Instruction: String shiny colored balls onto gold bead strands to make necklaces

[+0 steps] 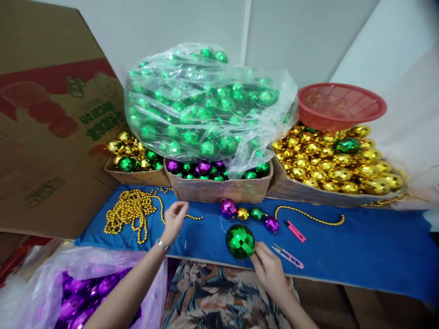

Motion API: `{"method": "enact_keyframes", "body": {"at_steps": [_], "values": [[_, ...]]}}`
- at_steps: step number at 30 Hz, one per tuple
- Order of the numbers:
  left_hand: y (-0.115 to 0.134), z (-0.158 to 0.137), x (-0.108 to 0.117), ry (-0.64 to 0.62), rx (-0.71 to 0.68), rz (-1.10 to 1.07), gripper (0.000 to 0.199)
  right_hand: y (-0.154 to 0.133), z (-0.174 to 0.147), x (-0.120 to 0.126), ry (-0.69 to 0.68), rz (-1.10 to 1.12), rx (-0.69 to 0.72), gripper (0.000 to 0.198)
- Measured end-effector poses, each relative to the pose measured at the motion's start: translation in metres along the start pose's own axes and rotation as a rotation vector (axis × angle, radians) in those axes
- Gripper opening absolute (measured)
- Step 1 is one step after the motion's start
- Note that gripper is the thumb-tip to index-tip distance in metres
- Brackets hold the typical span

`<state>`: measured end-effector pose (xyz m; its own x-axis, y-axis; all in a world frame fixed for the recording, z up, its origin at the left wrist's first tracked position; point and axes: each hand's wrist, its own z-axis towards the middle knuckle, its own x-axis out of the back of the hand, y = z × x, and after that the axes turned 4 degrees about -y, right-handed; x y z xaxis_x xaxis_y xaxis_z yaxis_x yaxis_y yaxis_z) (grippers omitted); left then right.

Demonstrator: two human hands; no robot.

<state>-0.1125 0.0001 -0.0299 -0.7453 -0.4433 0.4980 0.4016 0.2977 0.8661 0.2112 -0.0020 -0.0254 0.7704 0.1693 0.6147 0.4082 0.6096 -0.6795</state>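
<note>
My right hand [270, 269] grips a large shiny green faceted ball [240, 241] at its right side, just above the table's front edge. A fine pale thread loops near the top of that ball. To its left, my left hand [175, 220] is raised with thumb and fingertips pinched together; whatever is in the pinch is too small to make out. Behind the green ball lies a row of smaller balls: purple [228, 208], gold [243, 214], green [256, 213] and another purple [272, 224]. A gold bead chain [308, 214] extends right from the row.
Pink thread snips [288, 256] and a pink cutter [295, 231] lie on the blue cloth [360, 246]. Gold beads [130, 210] are heaped left. Behind stand cardboard boxes [219, 189] of balls, a bag of green balls [206, 105] and a red basket [343, 123]. Purple balls [85, 297] fill a bag below.
</note>
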Motion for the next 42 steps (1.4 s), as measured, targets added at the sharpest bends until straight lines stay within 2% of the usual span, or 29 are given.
{"method": "enact_keyframes", "body": {"at_steps": [3, 6, 9, 15, 19, 22, 24, 26, 28, 31, 35, 42], "values": [[-0.028, 0.059, 0.031, 0.163, 0.061, 0.175, 0.029, 0.002, 0.000, -0.003, 0.012, -0.010, -0.006, 0.022], [-0.044, 0.098, 0.047, 0.185, 0.090, 0.289, 0.021, 0.002, 0.003, -0.006, 0.020, -0.022, -0.001, 0.022], [-0.054, 0.114, 0.049, 0.159, 0.114, 0.339, 0.012, 0.000, 0.006, -0.006, 0.016, -0.020, 0.001, 0.022], [-0.057, 0.119, 0.056, 0.164, 0.155, 0.299, 0.004, 0.000, 0.009, -0.010, -0.002, 0.012, -0.014, 0.023], [-0.048, 0.099, 0.055, 0.180, 0.173, 0.135, 0.009, 0.000, 0.009, -0.014, -0.032, 0.048, -0.020, 0.021], [-0.037, 0.059, 0.040, 0.132, 0.189, -0.084, 0.032, 0.000, 0.008, -0.016, -0.058, 0.050, -0.035, 0.020], [-0.025, 0.027, 0.024, 0.043, 0.199, -0.237, 0.047, 0.000, 0.008, -0.018, -0.094, 0.043, -0.048, 0.020], [-0.009, -0.002, 0.009, -0.073, 0.222, -0.404, 0.052, -0.001, 0.008, -0.019, -0.140, 0.023, -0.050, 0.020], [0.011, -0.023, -0.003, -0.202, 0.283, -0.660, 0.047, -0.002, 0.009, -0.019, -0.171, -0.015, -0.040, 0.020], [0.038, -0.037, -0.015, -0.355, 0.379, -0.990, 0.037, -0.003, 0.009, -0.017, -0.179, -0.087, -0.036, 0.023], [0.056, -0.041, -0.024, -0.414, 0.389, -1.030, 0.033, -0.005, 0.007, -0.013, -0.175, -0.143, -0.043, 0.024], [0.062, -0.047, -0.031, -0.411, 0.347, -0.949, 0.032, -0.001, 0.003, -0.011, -0.177, -0.178, -0.045, 0.025]]}}
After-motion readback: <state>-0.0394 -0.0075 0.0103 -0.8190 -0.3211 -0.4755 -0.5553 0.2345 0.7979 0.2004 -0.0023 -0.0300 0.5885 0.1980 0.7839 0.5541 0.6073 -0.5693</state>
